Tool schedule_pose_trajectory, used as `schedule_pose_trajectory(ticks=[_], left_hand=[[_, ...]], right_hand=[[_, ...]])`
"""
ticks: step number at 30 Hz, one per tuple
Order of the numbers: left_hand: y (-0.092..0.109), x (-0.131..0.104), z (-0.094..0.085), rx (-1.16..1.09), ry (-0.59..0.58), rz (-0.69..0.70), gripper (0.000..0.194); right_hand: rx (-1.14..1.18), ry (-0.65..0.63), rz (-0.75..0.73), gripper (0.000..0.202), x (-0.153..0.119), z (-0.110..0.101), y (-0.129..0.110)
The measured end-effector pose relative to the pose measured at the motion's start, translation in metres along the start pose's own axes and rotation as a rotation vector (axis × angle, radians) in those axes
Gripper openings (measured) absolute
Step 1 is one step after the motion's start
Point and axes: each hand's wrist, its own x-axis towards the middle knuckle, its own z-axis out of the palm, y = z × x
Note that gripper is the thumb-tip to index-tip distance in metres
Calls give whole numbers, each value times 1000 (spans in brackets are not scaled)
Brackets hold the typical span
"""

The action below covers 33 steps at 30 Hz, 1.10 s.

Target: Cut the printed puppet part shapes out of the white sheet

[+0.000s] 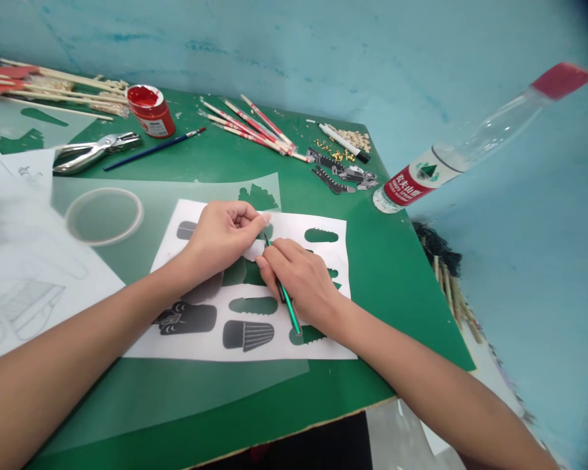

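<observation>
Now the right hand (301, 274) is gripping a slim green tool (290, 307) with tightly curled fingers, above cut-out paper (281, 339) lying on the table (396, 313); the left hand (225, 232) is pinching closed near its tip, contents unclear.

Right grip (301, 274) holds a green tool (291, 312) (slim, slanted) over white paper (284, 350); left grip (223, 235) is beside the tool's tip.
</observation>
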Motion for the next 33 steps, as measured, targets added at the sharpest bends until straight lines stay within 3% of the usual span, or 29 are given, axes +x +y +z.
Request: schedule_pose_trajectory(ticks=[12, 33], left_hand=[[0, 0, 1, -10, 0, 6, 33], [1, -2, 2, 1, 13, 32, 32]], right_hand=[[3, 19, 19, 40, 0, 1, -1], [55, -139, 55, 45, 4, -6, -1]])
